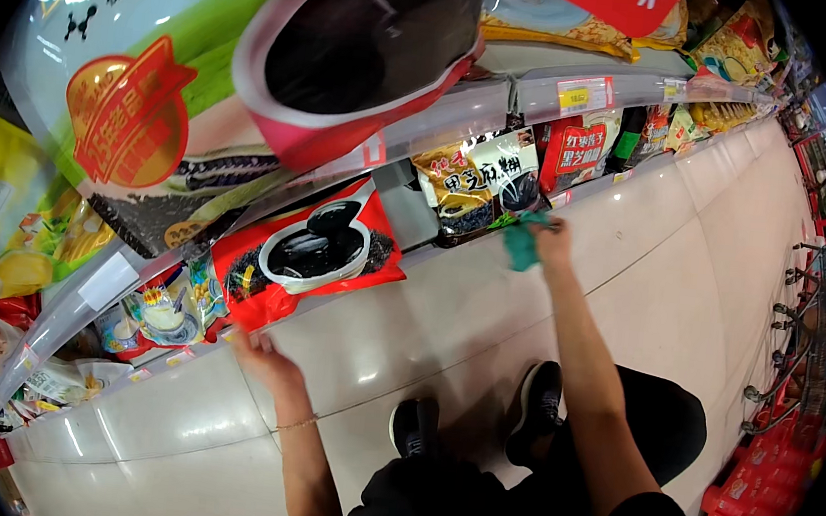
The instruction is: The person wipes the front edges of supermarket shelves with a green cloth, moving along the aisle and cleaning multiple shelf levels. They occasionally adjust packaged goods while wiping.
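Observation:
My right hand (553, 243) grips a green cloth (523, 245), blurred, at the front edge of the bottom shelf. Behind the cloth stands a brown and white bag of black sesame paste (478, 182). My left hand (265, 359) is at the lower left corner of a red bag (313, 248) with a bowl of black paste pictured on it. Its fingertips meet the bag's edge, but blur hides whether they grip it. The red bag lies tilted, its lower edge jutting past the shelf front.
Large food bags (166, 107) crowd the upper shelf, over a clear plastic price rail (457, 105). More bags (169, 313) and a red packet (580, 151) sit on the bottom shelf. Across the tiled floor (365, 373) are a wheeled metal rack (787, 324) and stacked red packages (752, 492).

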`<state>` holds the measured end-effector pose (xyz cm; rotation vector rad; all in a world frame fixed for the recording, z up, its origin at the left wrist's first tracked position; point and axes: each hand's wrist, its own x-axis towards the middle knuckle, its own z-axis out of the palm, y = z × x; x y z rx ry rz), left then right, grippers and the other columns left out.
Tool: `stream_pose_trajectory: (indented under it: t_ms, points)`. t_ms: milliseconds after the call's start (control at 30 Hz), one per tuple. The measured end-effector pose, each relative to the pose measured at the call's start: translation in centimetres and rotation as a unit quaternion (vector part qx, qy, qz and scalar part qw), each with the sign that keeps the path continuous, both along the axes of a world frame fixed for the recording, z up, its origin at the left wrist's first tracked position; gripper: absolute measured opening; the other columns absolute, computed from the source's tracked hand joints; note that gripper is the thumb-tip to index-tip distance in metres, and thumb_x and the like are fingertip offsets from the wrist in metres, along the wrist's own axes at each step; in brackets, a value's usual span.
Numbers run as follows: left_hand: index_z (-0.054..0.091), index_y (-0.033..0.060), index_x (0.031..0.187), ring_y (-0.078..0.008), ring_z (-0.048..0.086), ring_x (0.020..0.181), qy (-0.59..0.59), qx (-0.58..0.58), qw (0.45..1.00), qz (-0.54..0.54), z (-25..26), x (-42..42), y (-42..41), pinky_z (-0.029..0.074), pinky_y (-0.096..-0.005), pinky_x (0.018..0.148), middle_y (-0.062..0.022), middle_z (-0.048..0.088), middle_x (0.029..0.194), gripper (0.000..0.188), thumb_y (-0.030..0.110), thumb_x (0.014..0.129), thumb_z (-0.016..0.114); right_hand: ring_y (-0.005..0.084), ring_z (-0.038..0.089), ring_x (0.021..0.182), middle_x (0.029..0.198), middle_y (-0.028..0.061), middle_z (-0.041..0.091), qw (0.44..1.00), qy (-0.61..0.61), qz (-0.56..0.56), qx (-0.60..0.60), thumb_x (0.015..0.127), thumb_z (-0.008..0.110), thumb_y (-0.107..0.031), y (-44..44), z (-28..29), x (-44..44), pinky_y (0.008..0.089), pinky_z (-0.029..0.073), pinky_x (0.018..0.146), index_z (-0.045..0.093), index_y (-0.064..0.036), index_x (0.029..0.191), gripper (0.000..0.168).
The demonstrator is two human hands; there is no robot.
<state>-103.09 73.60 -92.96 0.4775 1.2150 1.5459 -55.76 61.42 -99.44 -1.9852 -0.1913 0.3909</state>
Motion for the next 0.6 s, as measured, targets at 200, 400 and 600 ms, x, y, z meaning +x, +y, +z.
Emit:
stream_pose_trajectory:
  t_ms: [200,400,600]
  points:
    - [0.057,-0.0033,0.124,-0.0190,0.052,0.116,0.305,0.079,0.949,-0.011,5.0,-3.3,8.5,0.037,-0.0315,0.103,-0.0112,0.058,0.126,0.037,0.021,0.096,0.055,0.0308,0.061,0.091,0.100,0.0168,0.063,0.982,-0.181,-0.052,-0.002,0.078,0.064,-0.003,4.4,1.2,-6.3,0.0367,0.048,0.083,0.057,-0.004,0.101,0.025]
    - [0.061,0.0066,0.120,-0.0311,0.056,0.114,0.716,0.185,0.630,-0.236,-0.8,-5.3,21.9,0.040,-0.0435,0.101,-0.0166,0.062,0.121,0.032,0.020,0.093,0.051,0.0360,0.065,0.089,0.097,0.0160,0.067,0.927,-0.214,0.308,-0.030,0.082,0.066,-0.033,9.0,11.3,-17.3,0.0412,0.051,0.077,0.065,-0.010,0.102,0.030]
    - [0.051,-0.0009,0.132,-0.0288,0.047,0.128,0.859,0.185,0.446,-0.167,-5.6,-13.5,27.7,0.035,-0.0349,0.107,-0.0145,0.052,0.138,0.050,0.034,0.097,0.053,0.0313,0.060,0.112,0.123,0.0240,0.061,0.846,0.154,0.503,-0.093,0.070,0.076,-0.044,21.9,10.1,-19.0,0.0353,0.046,0.096,0.058,0.004,0.124,0.074]
